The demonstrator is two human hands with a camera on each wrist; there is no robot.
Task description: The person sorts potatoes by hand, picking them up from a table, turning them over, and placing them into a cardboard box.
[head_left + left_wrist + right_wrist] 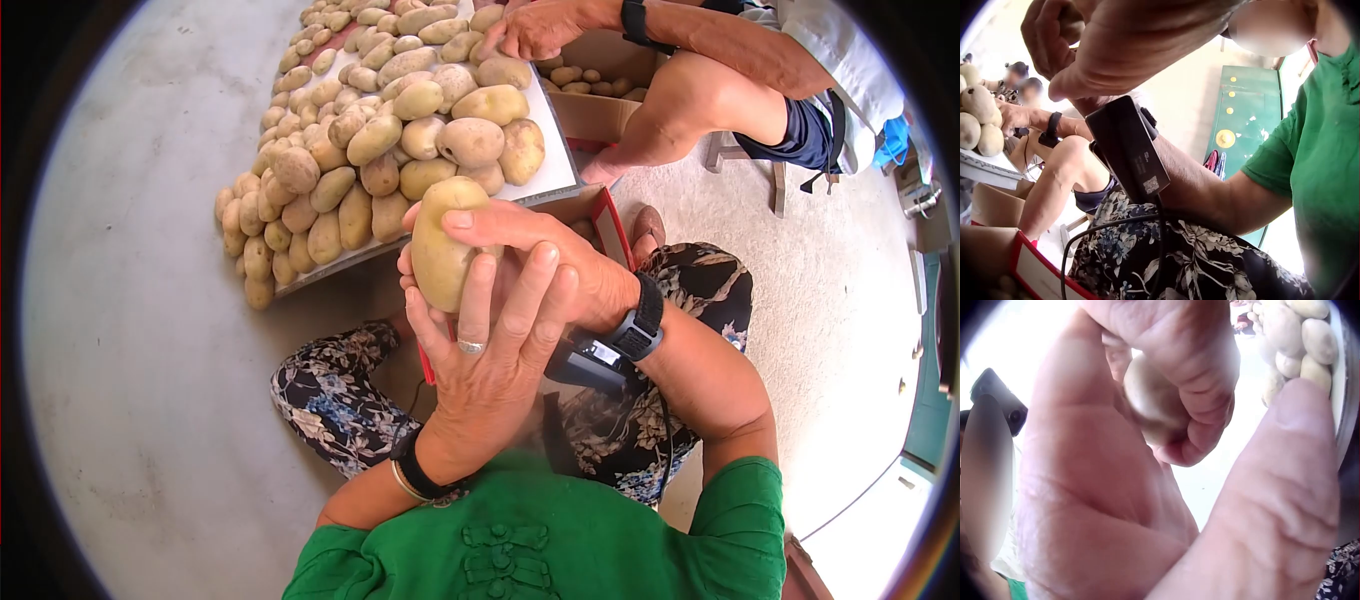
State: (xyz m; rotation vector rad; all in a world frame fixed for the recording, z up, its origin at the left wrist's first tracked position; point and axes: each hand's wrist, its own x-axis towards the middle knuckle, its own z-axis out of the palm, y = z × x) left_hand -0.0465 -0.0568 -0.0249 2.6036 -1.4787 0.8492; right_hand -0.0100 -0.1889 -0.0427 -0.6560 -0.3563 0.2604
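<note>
Potato (440, 252) lies clasped between thumb and fingers of right grip (568, 262), left grip (488, 375) spread alongside.

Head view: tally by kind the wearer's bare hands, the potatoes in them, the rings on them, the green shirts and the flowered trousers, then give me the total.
Left hand and right hand: 2
Held potato: 1
Ring: 1
Green shirt: 1
Flowered trousers: 1
Total: 6
</note>
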